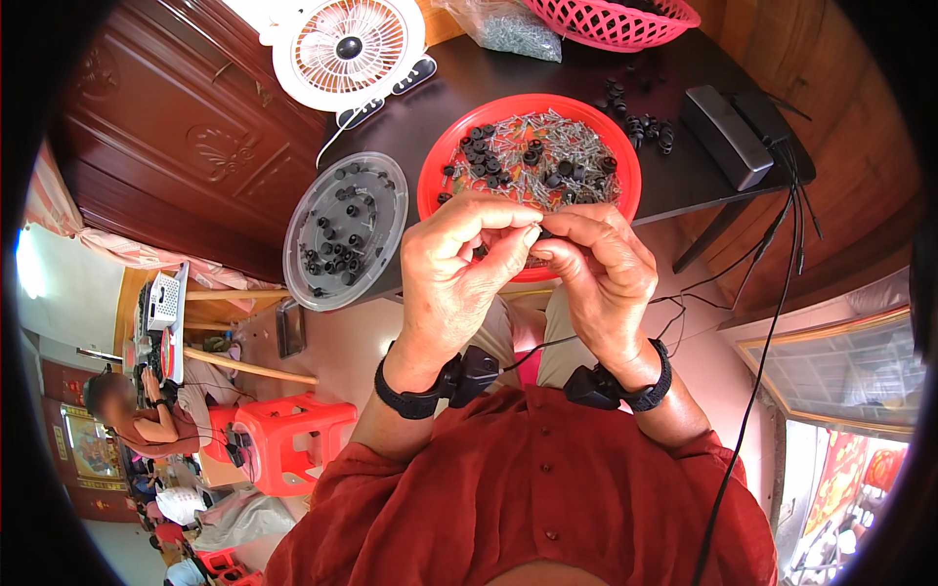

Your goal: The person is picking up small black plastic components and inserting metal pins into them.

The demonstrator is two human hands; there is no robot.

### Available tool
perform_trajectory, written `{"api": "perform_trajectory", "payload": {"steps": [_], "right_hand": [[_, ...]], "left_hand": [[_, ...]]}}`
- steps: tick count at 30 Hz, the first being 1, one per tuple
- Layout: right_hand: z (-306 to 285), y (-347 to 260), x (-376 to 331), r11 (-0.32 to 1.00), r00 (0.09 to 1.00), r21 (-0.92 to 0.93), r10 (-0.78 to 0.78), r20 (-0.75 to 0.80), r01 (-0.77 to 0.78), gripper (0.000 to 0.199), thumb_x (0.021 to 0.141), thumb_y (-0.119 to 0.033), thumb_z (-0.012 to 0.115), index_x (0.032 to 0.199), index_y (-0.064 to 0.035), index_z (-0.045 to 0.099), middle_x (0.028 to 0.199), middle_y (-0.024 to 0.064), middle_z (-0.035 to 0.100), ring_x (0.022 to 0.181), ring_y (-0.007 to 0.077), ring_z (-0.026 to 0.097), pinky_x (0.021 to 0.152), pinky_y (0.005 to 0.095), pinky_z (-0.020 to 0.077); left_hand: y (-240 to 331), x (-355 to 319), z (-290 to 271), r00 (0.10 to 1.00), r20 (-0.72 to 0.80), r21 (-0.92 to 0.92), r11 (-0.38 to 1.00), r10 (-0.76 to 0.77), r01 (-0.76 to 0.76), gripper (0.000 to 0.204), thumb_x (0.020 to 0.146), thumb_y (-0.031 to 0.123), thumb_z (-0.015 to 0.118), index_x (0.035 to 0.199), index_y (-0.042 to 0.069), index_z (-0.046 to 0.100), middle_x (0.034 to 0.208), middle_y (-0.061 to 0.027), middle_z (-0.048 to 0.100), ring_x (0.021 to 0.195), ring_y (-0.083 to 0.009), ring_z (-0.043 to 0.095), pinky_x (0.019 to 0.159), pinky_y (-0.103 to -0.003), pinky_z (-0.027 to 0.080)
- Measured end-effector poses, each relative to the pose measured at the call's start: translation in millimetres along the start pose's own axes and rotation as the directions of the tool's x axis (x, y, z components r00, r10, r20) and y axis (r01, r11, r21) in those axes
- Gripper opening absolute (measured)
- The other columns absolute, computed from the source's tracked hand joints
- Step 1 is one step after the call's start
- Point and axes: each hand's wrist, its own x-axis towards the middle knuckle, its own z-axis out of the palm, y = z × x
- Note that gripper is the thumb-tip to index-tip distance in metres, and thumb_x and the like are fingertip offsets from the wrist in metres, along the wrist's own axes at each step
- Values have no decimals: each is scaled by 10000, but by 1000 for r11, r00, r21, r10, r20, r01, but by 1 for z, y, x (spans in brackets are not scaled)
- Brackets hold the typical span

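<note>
Between my fingertips, at the near edge of the red basin (pixel 632 181), is a small dark piece (pixel 544 232), mostly hidden, so I cannot tell its exact shape. My left hand (pixel 454 278) pinches at it with thumb and forefinger, and my right hand (pixel 608 269) meets it from the other side, thumb and forefinger also drawn together.

Inside the red basin lie heaps of thin metal pins (pixel 576 137), with short black caps (pixel 479 154) clustered mostly toward its left side and others scattered over the pins. Just left of the red basin is a translucent oval dish (pixel 305 217) holding more black caps. Right of the basin, loose black parts (pixel 650 130) lie on the dark surface (pixel 459 73), and farther right is a black and grey box (pixel 728 137) with cables beside it.

Beyond the basin are a clear bag (pixel 518 34) of small pieces and a pink basket (pixel 611 29); beyond it to the left stands a white fan (pixel 349 47). Well left of the basin and nearer me is a red stool (pixel 293 430).
</note>
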Motion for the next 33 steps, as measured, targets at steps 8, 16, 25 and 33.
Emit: {"api": "perform_trajectory", "payload": {"steps": [8, 16, 25, 33], "right_hand": [[-2, 0, 3, 994, 997, -84, -69, 25, 71, 207, 683, 10, 712, 877, -26, 650, 835, 80, 630, 768, 202, 604, 656, 289, 489], [-3, -1, 5, 993, 995, -72, -94, 33, 96, 201, 684, 33, 700, 862, -24, 626, 829, 77, 628, 764, 207, 603, 649, 291, 490], [5, 2, -3, 946, 985, 280, 150, 81, -166, 149, 756, 60, 640, 880, -3, 587, 879, 79, 621, 806, 148, 598, 692, 271, 509], [1, 1, 0, 698, 887, 548, 380, 261, -461, 178, 834, 67, 561, 998, 13, 599, 917, 55, 622, 793, 109, 599, 722, 245, 514]], "left_hand": [[5, 2, -2, 999, 9, 154, 988, -36, 35, 149, 739, -75, 645, 870, -5, 626, 786, -54, 620, 652, -73, 581, 578, -205, 481], [8, 3, -4, 997, 35, 220, 974, -65, 56, 130, 737, -60, 649, 848, -2, 614, 772, -58, 625, 647, -95, 605, 568, -219, 494], [3, 0, -4, 999, 47, 237, 971, 9, -20, 128, 751, -66, 635, 862, -6, 611, 786, -65, 627, 655, -97, 607, 577, -223, 496], [6, -3, -5, 997, -12, 95, 992, -77, 78, 98, 812, -68, 586, 905, -39, 590, 857, -38, 578, 723, -67, 550, 642, -186, 443]]}}
